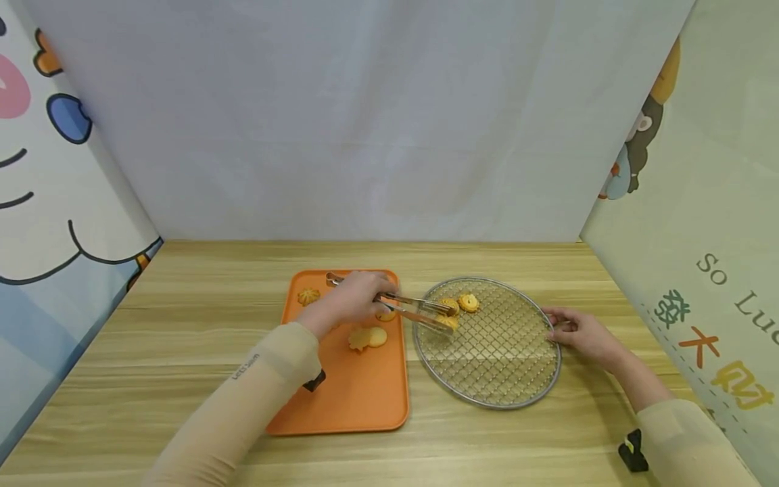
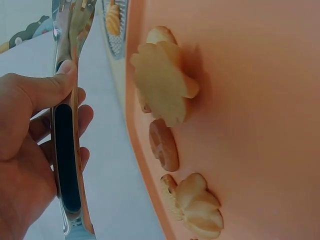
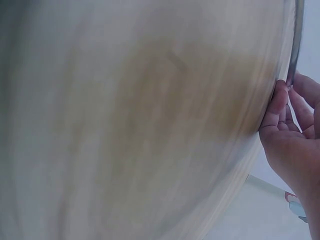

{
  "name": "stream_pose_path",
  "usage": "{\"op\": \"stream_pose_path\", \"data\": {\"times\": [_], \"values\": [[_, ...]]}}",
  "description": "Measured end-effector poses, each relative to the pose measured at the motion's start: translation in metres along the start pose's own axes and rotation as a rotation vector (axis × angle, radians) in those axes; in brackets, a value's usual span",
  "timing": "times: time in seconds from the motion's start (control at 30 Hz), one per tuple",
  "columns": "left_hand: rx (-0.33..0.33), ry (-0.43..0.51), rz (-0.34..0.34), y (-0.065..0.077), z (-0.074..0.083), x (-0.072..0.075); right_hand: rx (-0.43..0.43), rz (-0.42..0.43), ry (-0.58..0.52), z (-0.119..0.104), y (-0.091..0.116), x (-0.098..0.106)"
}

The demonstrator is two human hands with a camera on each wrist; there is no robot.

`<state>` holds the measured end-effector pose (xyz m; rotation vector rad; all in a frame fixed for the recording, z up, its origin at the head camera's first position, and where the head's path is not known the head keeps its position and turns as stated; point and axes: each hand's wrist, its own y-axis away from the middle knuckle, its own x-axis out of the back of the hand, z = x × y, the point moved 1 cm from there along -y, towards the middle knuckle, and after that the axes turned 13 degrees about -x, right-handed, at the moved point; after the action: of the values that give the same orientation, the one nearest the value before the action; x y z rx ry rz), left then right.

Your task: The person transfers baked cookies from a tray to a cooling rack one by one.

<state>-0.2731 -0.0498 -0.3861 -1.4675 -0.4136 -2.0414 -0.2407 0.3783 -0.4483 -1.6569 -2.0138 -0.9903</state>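
My left hand (image 1: 359,297) grips metal tongs (image 1: 409,315) over an orange tray (image 1: 365,406). In the left wrist view, black grip panels (image 2: 66,160) show on the tongs. Their tips reach over the left side of a round wire rack (image 1: 493,352), at a golden cookie (image 1: 447,323) with another just behind it. Beside these lies a piped cookie (image 1: 468,302) on the mesh. At the rack's right edge, my right hand (image 1: 581,335) pinches the rim between thumb and fingers. On the tray lie a flower-shaped cookie (image 1: 359,339) and a pale round one (image 1: 378,336), touching.
Another flower-shaped cookie (image 1: 308,295) lies toward the tray's back left, and several more show along its edge in the left wrist view. Tray and rack stand side by side on a wood-grain table (image 1: 201,325). A pale curtain (image 1: 365,135) hangs behind; printed panels flank it.
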Motion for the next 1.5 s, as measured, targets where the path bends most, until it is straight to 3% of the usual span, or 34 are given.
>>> {"op": "stream_pose_path", "data": {"times": [0.8, 1.17, 1.5], "values": [[0.038, -0.106, -0.049, -0.001, -0.004, -0.006, -0.01, 0.023, 0.026, -0.008, 0.008, 0.001], [0.061, 0.014, -0.04, 0.012, 0.001, 0.007, 0.002, 0.02, 0.028, -0.008, 0.009, 0.002], [0.037, -0.023, 0.005, 0.023, -0.001, 0.022, -0.01, 0.017, 0.028, -0.01, 0.01, 0.002]]}}
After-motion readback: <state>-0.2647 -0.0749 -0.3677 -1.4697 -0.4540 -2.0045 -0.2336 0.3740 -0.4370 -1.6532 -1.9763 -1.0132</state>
